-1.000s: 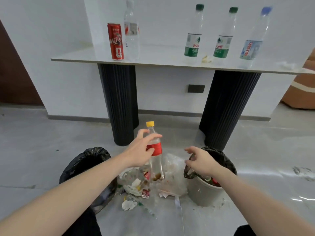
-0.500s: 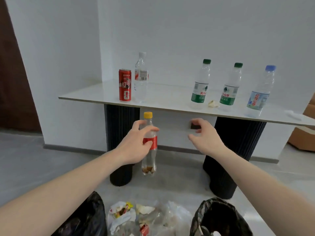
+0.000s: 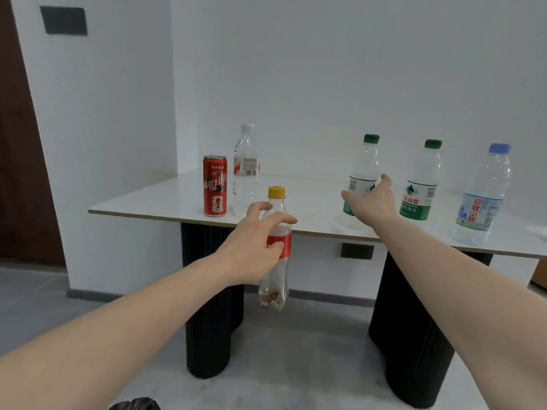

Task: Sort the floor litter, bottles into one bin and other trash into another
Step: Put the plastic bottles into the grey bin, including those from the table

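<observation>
My left hand (image 3: pixel 254 247) grips a near-empty cola bottle (image 3: pixel 276 261) with a yellow cap and red label, held upright in front of the white table edge (image 3: pixel 165 214). My right hand (image 3: pixel 371 201) is spread open over the tabletop, right at a green-capped water bottle (image 3: pixel 365 164); whether it touches the bottle I cannot tell. Also standing on the table are a red can (image 3: pixel 215 186), a clear white-capped bottle (image 3: pixel 246 170), a second green-capped bottle (image 3: pixel 421 184) and a blue-capped bottle (image 3: pixel 481 199).
The table rests on two black fluted legs (image 3: pixel 208 321), (image 3: pixel 411 335). A bit of black bin bag (image 3: pixel 134 404) shows at the bottom edge. Grey floor (image 3: pixel 296 365) lies below, a white wall behind, a dark door at far left.
The view has tilted up from the floor litter and bins to the table. My left hand has lifted the cola bottle to table height. My right hand left the bin and reached to the green-capped bottle.
</observation>
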### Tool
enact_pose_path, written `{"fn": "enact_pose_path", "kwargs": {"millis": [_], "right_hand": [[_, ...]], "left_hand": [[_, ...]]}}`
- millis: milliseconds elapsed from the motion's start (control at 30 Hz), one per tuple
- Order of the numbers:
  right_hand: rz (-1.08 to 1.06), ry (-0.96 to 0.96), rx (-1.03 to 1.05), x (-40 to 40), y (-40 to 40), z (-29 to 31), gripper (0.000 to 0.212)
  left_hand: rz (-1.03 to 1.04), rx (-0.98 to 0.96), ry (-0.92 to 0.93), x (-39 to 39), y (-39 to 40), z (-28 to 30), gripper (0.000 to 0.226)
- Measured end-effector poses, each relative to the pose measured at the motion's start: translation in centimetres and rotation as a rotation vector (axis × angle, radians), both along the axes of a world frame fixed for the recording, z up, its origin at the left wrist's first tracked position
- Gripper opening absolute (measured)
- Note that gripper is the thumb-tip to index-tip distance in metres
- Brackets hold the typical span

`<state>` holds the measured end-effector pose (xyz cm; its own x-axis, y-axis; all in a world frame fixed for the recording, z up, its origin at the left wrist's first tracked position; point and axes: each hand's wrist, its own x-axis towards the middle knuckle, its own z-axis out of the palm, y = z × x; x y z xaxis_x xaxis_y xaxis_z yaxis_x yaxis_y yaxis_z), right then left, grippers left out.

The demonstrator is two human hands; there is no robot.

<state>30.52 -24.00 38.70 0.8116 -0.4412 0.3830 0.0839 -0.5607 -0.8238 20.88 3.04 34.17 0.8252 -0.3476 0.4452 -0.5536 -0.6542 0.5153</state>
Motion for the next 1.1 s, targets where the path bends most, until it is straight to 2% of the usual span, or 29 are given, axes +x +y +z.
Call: {"fn": "enact_pose_path", "kwargs": {"millis": [367, 500, 667, 800, 967, 1100], "right_hand": [[-0.031, -0.003, 0.079, 2.9, 1.3, 0.0, 0.085], [0.059, -0.133, 0.052, -1.4, 2.6, -1.4, 0.091], [0.181, -0.224, 0.119, -9.6, 2.8, -5.1, 0.063], [0.203, -0.158, 0.172, -16.1, 1.7, -9.1, 0.056], [0.181, 0.049, 0.142, -22.0, -2.1, -16.2, 0.06], [0.104, 0.177, 0.191, -25.5, -5.7, -21.9, 0.045]], "left_hand": [[0.02, 0.026, -0.015, 0.4, 0.5, -0.2, 0.052], [0.004, -0.007, -0.001, -0.9, 0.4, -0.4, 0.054], [-0.02, -0.064, 0.063, -3.7, 0.0, -2.3, 0.057], [-0.03, -0.122, 0.146, -7.0, -1.3, -5.8, 0.055], [-0.03, -0.154, 0.295, -11.2, -4.1, -12.2, 0.054], [-0.01, -0.184, 0.402, -13.7, -6.9, -17.0, 0.054]]}}
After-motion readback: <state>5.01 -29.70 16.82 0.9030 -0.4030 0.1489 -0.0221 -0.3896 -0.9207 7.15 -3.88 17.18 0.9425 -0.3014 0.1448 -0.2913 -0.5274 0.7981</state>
